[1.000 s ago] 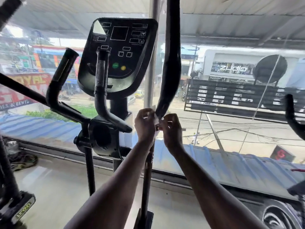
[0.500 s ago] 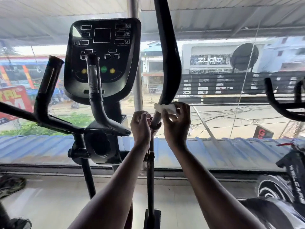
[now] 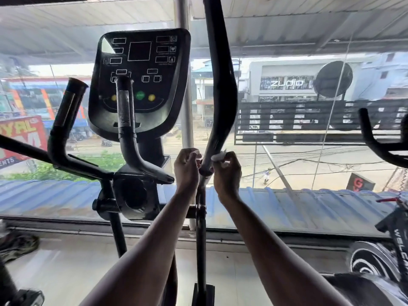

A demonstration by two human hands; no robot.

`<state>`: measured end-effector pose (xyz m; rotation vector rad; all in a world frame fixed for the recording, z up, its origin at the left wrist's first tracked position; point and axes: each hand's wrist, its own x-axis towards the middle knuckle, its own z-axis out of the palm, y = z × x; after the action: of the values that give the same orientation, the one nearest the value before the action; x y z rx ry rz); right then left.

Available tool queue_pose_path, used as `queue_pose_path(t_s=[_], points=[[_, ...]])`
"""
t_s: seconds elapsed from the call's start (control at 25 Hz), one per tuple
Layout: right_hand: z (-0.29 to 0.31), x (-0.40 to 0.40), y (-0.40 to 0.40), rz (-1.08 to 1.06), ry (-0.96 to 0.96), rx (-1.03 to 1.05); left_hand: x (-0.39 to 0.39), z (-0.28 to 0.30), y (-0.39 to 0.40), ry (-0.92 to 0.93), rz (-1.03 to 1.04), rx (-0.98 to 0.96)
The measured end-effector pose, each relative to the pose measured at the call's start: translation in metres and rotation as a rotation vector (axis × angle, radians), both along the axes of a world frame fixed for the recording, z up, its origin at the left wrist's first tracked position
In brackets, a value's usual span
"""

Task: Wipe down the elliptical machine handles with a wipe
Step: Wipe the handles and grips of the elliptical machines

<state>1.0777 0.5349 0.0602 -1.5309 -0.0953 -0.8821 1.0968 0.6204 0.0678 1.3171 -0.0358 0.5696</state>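
Observation:
The elliptical's tall black right handle [image 3: 218, 85] rises through the middle of the view. My right hand [image 3: 227, 173] presses a small white wipe [image 3: 219, 156] against the handle's lower end, on its right side. My left hand [image 3: 187, 166] is curled against the same handle from the left, at the joint where the grip meets the thinner metal bar [image 3: 201, 228]. Two short fixed handles stand to the left: one [image 3: 66, 120] at the far left, another [image 3: 125, 120] in front of the console [image 3: 141, 69].
A large window runs across the front, with a street and blue roof outside. A second machine's handlebar [image 3: 373, 138] and frame stand at the right. Shoes [image 3: 17, 246] lie on the floor at the left. Another machine's base shows at bottom left.
My right hand with the wipe has slid a little down the handle toward its lower end. My left hand stays at the joint. The view has shifted slightly.

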Motion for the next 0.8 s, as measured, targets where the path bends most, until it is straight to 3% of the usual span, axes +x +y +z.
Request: queue_pose_path(t_s=[0.12, 0.28, 0.44, 0.64, 0.8], points=[[-0.004, 0.006, 0.0, 0.071, 0.158, 0.061, 0.002, -0.002, -0.003, 0.013, -0.005, -0.008], [-0.007, 0.0, -0.001, 0.031, 0.018, 0.035, 0.003, -0.005, -0.002, 0.009, 0.014, -0.009], [-0.022, 0.014, 0.006, 0.15, 0.21, 0.078, 0.005, -0.006, -0.004, 0.019, 0.04, 0.006], [-0.023, 0.015, 0.013, 0.033, -0.017, 0.073, 0.007, -0.005, -0.002, 0.01, 0.03, -0.023], [-0.031, 0.035, 0.011, 0.128, 0.296, 0.129, 0.011, -0.009, -0.004, 0.016, 0.06, -0.02]])
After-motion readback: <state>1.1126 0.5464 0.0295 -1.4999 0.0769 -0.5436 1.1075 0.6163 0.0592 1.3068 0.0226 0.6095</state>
